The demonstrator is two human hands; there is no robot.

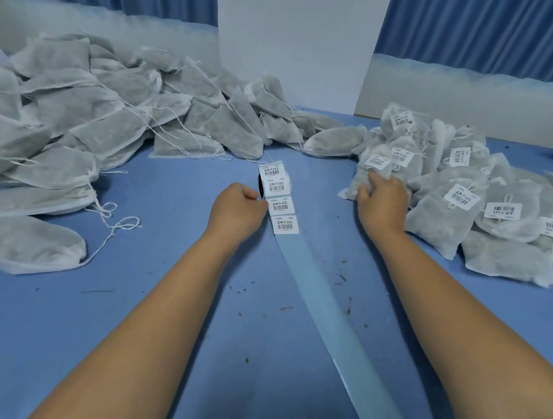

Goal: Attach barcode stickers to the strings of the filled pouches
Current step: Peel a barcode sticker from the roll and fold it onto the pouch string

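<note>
On the blue worktop (154,299), the left hand's (237,210) fingers pinch the edge of a barcode sticker (281,205) beside the label roll (276,181). The right hand's (382,202) fingers grip a filled pouch (362,171) at the labelled pile (475,204). Unlabelled pouches (89,119) lie left.

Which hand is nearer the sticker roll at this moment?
Left. The left hand is against the left edge of the sticker roll, fingers curled at it. The right hand is off to the roll's right, gripping a labelled pouch in the right pile.

open blue tabletop (148,350) in front, pouch heaps left (71,124) and right (475,204), backing strip (332,308) crossing
</note>
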